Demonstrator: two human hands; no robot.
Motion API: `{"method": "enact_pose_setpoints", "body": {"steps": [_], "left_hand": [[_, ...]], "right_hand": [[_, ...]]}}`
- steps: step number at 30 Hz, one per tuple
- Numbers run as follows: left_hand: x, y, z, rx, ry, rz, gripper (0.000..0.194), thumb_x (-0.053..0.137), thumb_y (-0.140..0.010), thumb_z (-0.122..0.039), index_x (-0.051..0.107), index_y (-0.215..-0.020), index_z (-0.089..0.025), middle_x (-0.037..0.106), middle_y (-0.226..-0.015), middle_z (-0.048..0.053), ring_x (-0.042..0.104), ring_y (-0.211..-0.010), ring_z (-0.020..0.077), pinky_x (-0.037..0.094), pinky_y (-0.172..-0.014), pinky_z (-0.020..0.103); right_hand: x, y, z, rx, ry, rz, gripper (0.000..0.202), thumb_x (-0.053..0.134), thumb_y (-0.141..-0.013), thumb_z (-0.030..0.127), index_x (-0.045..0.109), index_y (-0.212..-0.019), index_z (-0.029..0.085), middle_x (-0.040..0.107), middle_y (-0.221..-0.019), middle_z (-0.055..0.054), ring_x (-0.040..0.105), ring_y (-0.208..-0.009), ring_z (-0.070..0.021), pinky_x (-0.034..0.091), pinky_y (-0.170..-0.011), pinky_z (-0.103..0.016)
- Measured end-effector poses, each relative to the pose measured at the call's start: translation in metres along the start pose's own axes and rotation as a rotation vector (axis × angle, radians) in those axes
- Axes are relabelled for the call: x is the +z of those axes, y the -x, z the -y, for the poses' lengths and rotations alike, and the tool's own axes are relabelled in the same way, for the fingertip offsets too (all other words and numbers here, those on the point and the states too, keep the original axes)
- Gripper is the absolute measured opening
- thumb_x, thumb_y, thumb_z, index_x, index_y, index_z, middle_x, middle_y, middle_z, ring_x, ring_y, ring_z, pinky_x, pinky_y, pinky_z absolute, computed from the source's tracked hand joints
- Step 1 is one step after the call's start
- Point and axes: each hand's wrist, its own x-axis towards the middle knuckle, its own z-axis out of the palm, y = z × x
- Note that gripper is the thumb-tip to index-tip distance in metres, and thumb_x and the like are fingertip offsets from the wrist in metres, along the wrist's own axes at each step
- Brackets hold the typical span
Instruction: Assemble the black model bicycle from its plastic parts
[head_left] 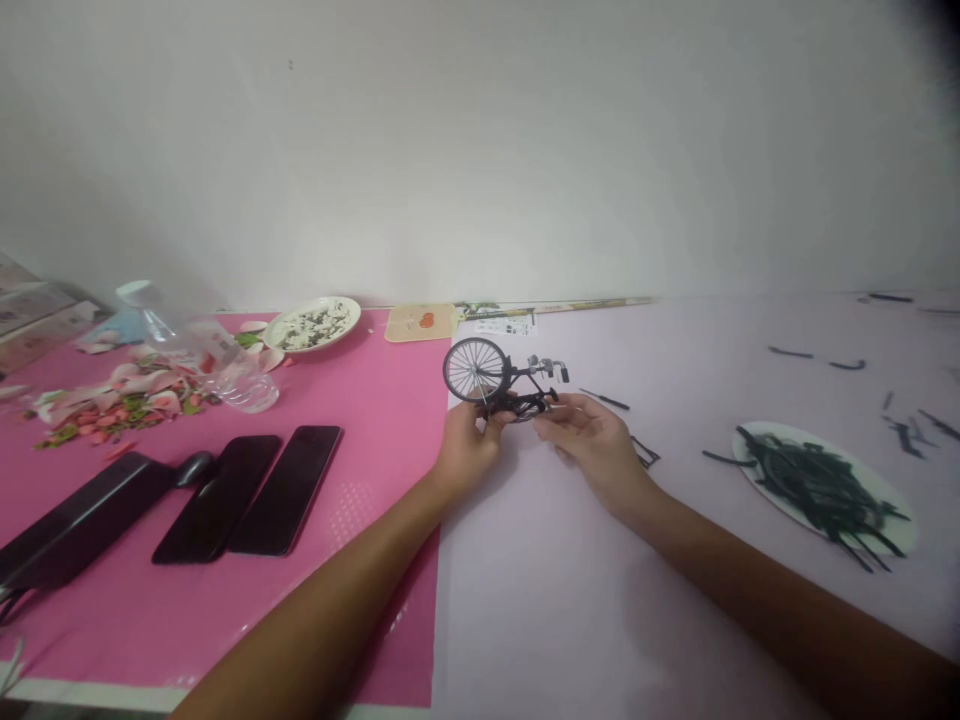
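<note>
Bike [511, 378] — held at its wheel [478, 369] end by left hand [466, 447], at the opposite end by right hand [589, 432], over tabletop [562, 600]. Two phones [289, 488]: side by side, toward near left corner. Bottle [210, 350]: tilted, toward far left corner. Plate [791, 432] of black parts [814, 485] — toward right edge.

I hold a small bike [513, 376] with a thin black frame. Its wheel [475, 369], black-rimmed with pale spokes, stands at the left end, broad side towards me. Silver-and-black fittings [551, 369] stick out at the right end. I cover part of its lower side, so that detail is hidden.
</note>
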Motion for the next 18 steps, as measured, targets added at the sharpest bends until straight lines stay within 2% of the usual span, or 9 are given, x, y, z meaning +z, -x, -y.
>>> {"method": "enact_pose_setpoints", "body": {"steps": [5, 10, 14, 18], "left_hand": [[-0.001, 0.0, -0.003, 0.005, -0.01, 0.011, 0.02, 0.063, -0.094, -0.017, 0.073, -0.112, -0.016, 0.08, -0.111, 0.012, 0.075, -0.101, 0.0243, 0.057, -0.091, 0.035], [-0.001, 0.0, -0.008, -0.015, -0.013, 0.012, 0.018, 0.064, -0.093, -0.016, 0.074, -0.108, -0.017, 0.08, -0.11, 0.011, 0.075, -0.103, 0.0253, 0.058, -0.09, 0.035], [-0.001, 0.0, -0.007, -0.027, 0.002, 0.015, 0.02, 0.064, -0.093, -0.017, 0.074, -0.111, -0.016, 0.08, -0.11, 0.011, 0.075, -0.101, 0.0246, 0.058, -0.09, 0.035], [-0.001, 0.001, -0.005, -0.037, 0.008, 0.016, 0.021, 0.064, -0.094, -0.018, 0.073, -0.113, -0.016, 0.08, -0.11, 0.011, 0.075, -0.1, 0.0243, 0.058, -0.089, 0.035]], "right_hand": [[-0.001, -0.001, 0.0, 0.01, -0.031, 0.017, 0.052, 0.098, -0.063, 0.038, 0.069, -0.105, 0.023, 0.073, -0.09, -0.001, 0.055, -0.064, -0.0118, 0.034, -0.051, -0.027], [0.0, 0.0, 0.006, 0.084, -0.064, 0.031, 0.059, 0.097, -0.064, 0.039, 0.066, -0.112, 0.025, 0.073, -0.087, -0.001, 0.06, -0.069, -0.0147, 0.032, -0.053, -0.027], [0.002, 0.003, 0.013, 0.118, -0.069, 0.042, 0.053, 0.096, -0.066, 0.04, 0.066, -0.106, 0.022, 0.071, -0.084, -0.001, 0.059, -0.071, -0.0139, 0.032, -0.056, -0.027], [0.005, 0.007, 0.017, 0.144, -0.068, 0.023, 0.054, 0.096, -0.066, 0.042, 0.065, -0.106, 0.025, 0.069, -0.081, 0.001, 0.058, -0.071, -0.014, 0.034, -0.057, -0.027]]}}
